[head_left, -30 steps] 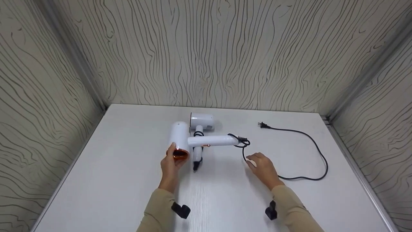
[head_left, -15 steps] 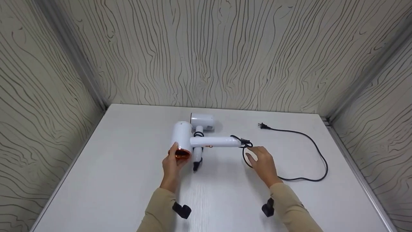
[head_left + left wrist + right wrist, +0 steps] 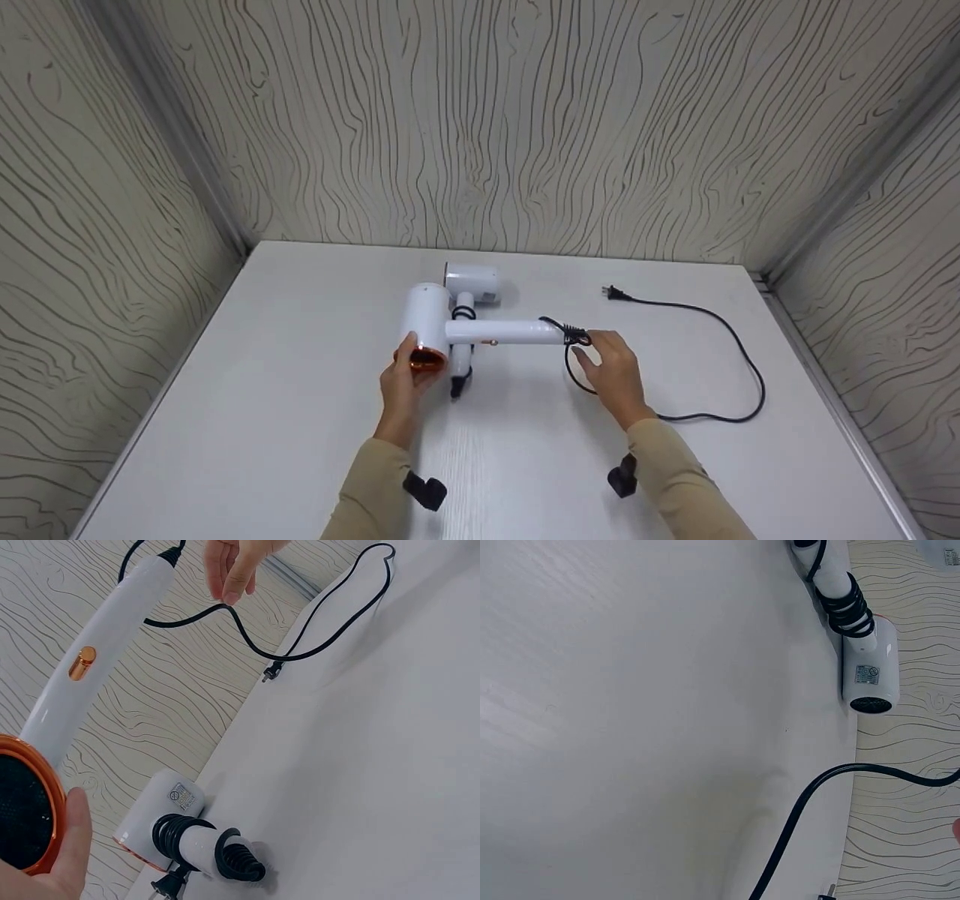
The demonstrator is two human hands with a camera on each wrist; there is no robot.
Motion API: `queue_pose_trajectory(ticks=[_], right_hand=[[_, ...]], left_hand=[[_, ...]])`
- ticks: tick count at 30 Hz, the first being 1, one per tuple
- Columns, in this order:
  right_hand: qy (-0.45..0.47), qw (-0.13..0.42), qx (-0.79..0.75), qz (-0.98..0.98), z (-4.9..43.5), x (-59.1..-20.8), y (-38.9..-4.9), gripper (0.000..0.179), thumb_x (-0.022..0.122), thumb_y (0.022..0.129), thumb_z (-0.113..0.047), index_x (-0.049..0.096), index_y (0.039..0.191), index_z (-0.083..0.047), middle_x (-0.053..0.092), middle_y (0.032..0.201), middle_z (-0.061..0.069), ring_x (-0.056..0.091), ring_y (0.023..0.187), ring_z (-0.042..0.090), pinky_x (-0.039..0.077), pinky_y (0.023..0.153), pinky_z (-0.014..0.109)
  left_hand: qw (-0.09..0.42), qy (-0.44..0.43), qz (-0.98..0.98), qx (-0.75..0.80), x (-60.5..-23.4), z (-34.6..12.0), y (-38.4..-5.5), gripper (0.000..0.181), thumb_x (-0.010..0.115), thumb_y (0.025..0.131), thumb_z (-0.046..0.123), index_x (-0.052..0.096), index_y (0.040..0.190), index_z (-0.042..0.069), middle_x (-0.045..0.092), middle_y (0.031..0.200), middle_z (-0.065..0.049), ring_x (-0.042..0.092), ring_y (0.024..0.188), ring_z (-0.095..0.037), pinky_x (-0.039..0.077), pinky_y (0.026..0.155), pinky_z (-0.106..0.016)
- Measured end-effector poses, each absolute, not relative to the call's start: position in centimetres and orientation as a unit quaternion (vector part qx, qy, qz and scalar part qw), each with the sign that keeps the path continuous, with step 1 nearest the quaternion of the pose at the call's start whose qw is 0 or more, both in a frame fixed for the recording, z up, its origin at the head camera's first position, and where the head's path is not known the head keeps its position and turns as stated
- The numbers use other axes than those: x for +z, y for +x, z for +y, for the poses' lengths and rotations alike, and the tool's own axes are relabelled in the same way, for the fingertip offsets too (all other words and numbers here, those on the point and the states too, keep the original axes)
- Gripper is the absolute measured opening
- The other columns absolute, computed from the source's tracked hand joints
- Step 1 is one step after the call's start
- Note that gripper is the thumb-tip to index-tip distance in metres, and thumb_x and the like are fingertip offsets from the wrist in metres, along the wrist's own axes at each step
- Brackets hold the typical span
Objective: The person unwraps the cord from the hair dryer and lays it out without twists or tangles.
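Observation:
My left hand (image 3: 400, 386) grips the barrel of a white hair dryer (image 3: 426, 315) at its copper-rimmed end. The dryer is held above the table with its handle pointing right. Black power cord (image 3: 739, 341) loops round the handle's tip. Beside that tip, my right hand (image 3: 616, 371) pinches the cord between thumb and fingers; in the left wrist view the cord (image 3: 187, 620) bends up at the thumb tip. From there the cord runs down to the table and curves round to its plug (image 3: 616, 293). Only a fingertip enters the right wrist view.
A second white hair dryer (image 3: 472, 283) lies on the white table (image 3: 262, 390) behind and below the held one, its cord wound round its handle. Wood-patterned panels (image 3: 480, 135) enclose the table at the back and sides.
My right hand has moved up and slightly right to the handle's tip, drawing the cord along. The held dryer has shifted slightly right; the second dryer and the plug have stayed put.

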State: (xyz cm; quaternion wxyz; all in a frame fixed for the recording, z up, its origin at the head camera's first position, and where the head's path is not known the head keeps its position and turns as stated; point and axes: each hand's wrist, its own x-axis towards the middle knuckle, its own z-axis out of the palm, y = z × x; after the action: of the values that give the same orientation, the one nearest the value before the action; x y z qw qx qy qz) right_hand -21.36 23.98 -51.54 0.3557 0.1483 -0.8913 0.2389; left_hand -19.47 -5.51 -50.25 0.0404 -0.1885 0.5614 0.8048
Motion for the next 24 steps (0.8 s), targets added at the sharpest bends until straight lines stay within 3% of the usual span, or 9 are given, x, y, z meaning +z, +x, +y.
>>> queue_pose_trajectory(ticks=[12,24], right_hand=[[0.169,0.341,0.213,-0.900,23.44,-51.47,-21.44,0.024,0.080,0.071,0.003,0.070,0.093,0.004,0.066,0.088,0.010,0.068,0.085,0.022,0.060,0.077,0.029],[0.171,0.334,0.232,-0.898,23.38,-51.16,-21.56,0.023,0.078,0.072,0.004,0.063,0.090,0.002,0.062,0.083,0.008,0.067,0.079,0.019,0.060,0.071,0.027]], left_hand=[[0.047,-0.188,0.547,0.814,-50.19,-5.49,-19.56,0.077,0.044,0.095,0.056,0.031,0.144,-0.002,0.045,0.138,-0.024,0.062,0.104,-0.020,0.053,0.102,-0.038],[0.057,-0.186,0.557,0.807,-50.27,-5.74,-19.54,0.077,0.043,0.094,0.057,0.030,0.144,-0.001,0.045,0.139,-0.023,0.063,0.105,-0.020,0.052,0.103,-0.038]])
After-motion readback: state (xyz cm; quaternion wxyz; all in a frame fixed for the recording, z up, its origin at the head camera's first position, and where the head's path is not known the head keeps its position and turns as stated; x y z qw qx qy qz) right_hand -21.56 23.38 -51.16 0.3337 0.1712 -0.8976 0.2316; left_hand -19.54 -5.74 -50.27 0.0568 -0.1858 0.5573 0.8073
